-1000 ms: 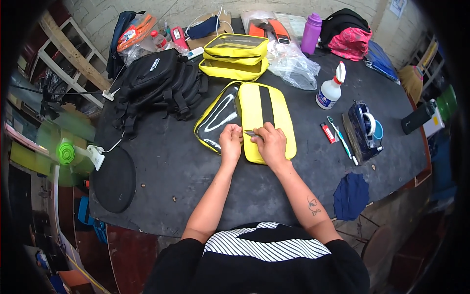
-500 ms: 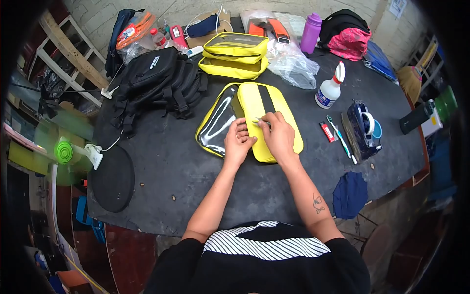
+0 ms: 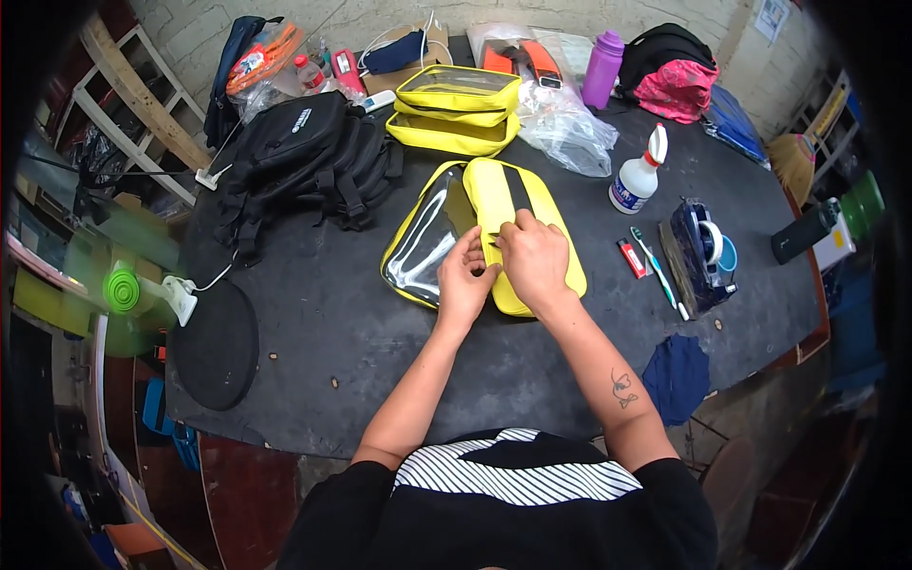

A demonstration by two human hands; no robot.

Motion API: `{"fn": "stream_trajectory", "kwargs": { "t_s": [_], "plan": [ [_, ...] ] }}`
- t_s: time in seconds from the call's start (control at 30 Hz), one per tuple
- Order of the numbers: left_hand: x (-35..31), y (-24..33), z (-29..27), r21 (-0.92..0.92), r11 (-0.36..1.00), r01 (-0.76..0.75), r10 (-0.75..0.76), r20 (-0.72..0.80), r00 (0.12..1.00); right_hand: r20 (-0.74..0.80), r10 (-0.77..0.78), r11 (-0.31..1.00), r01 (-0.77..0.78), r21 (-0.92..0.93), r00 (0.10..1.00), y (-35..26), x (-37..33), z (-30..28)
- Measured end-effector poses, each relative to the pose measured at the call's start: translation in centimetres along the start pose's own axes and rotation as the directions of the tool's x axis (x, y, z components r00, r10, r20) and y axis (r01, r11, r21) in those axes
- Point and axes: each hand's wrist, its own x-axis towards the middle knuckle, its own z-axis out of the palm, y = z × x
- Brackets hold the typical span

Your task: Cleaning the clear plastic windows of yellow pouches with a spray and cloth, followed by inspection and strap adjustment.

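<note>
A yellow case (image 3: 544, 223) with a black strap stands open in front of me, its clear-windowed lid (image 3: 429, 233) folded out to the left. My left hand (image 3: 464, 277) has its fingers curled at the case's left edge, pinching the yellow rim between thumb and fingers. Over the case's middle, my right hand (image 3: 534, 255) is closed with the knuckles up. A small thin, pointed tool (image 3: 495, 240) pokes from its fingers toward the rim by the left hand; its kind is mostly hidden.
Behind are stacked yellow clear-topped cases (image 3: 456, 109). Black backpacks (image 3: 309, 161) lie left. A spray bottle (image 3: 635, 180), red small box (image 3: 631, 257), toothbrush (image 3: 655, 268) and tape dispenser (image 3: 698, 256) stand right, near a navy cloth (image 3: 676, 378). A green fan (image 3: 123, 291) blurs at far left.
My right hand has shifted slightly up and left and turned more knuckles-up, hiding more of the thin tool. The left hand stays at the case's edge.
</note>
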Motion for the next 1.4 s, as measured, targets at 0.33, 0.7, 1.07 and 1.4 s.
{"fn": "stream_trajectory", "kwargs": {
  "t_s": [0.33, 0.7, 1.07, 1.4],
  "plan": [
    [-0.2, 0.5, -3.2, 0.060, 0.997, -0.045, 0.049, -0.069, 0.996, -0.017, 0.476, 0.831, -0.443, 0.336, 0.880, 5.4, -2.6, -4.5],
    [-3.9, -0.5, -3.5, -0.545, 0.697, 0.467, -0.332, 0.332, 0.883, 0.692, 0.368, -0.444, -0.536, 0.718, 0.621, 7.3, -9.2, -1.8],
    [-1.2, 4.0, -2.2, -0.840, 0.320, 0.438, -0.205, 0.390, 0.898, 0.672, 0.153, -0.950, -0.080, 0.302, 0.725, 6.9, -5.6, 0.2],
    [0.4, 3.1, -7.6, -0.641, 0.597, 0.483, -0.229, 0.440, 0.868, 0.592, 0.029, -0.380, -0.539, 0.752, 0.805, 8.0, -7.2, -3.7]
  ]
}}
